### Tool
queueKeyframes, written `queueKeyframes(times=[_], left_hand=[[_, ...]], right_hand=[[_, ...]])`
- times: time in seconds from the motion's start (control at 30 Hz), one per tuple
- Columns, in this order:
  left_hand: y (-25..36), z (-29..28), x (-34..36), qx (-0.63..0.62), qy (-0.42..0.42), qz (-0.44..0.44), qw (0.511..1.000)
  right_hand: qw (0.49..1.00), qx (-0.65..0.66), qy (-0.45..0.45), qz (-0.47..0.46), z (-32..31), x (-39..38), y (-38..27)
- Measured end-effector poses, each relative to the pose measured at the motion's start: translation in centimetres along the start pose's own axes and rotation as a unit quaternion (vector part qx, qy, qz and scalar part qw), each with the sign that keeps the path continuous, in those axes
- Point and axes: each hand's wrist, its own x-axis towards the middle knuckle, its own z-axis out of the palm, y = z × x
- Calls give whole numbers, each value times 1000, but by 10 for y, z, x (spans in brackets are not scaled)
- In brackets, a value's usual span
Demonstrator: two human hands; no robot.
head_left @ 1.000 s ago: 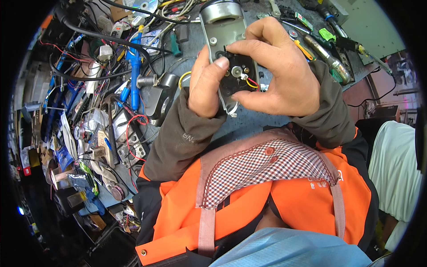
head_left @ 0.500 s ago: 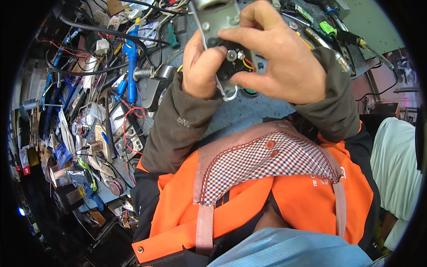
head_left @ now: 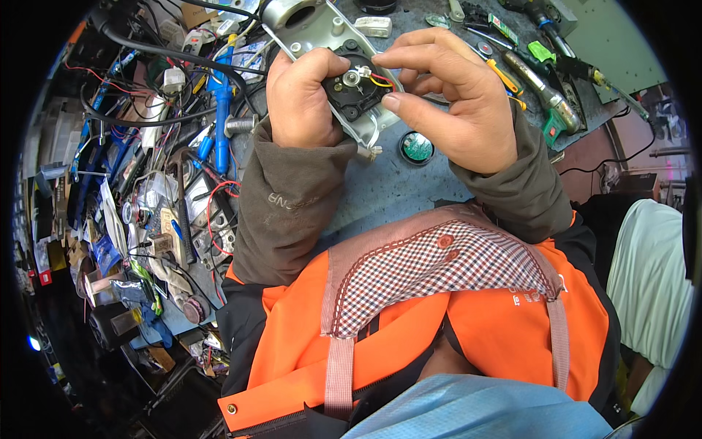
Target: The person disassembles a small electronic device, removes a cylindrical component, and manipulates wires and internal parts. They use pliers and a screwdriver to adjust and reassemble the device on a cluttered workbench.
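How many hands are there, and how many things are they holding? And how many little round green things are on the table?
Hands: 2, the left hand and the right hand
Held things: 1, a silver metal plate with a black motor part, held by both hands
Round green discs on the table: 1, the green disc
Total: 4

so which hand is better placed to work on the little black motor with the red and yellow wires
Probably the right hand: its fingertips are pinched just beside the small round black motor and its wires. The left hand is wrapped around the silver metal plate, steadying it.
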Motion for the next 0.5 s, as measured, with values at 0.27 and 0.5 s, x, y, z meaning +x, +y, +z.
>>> queueKeyframes(times=[0.27, 0.5], left_hand=[[-7, 7, 7, -19, -28, 24, 999], [-17, 5, 11, 12, -66, 72, 995]], right_hand=[[980, -163, 31, -110, 1, 20, 15], [982, -163, 40, -80, 4, 23, 11]])
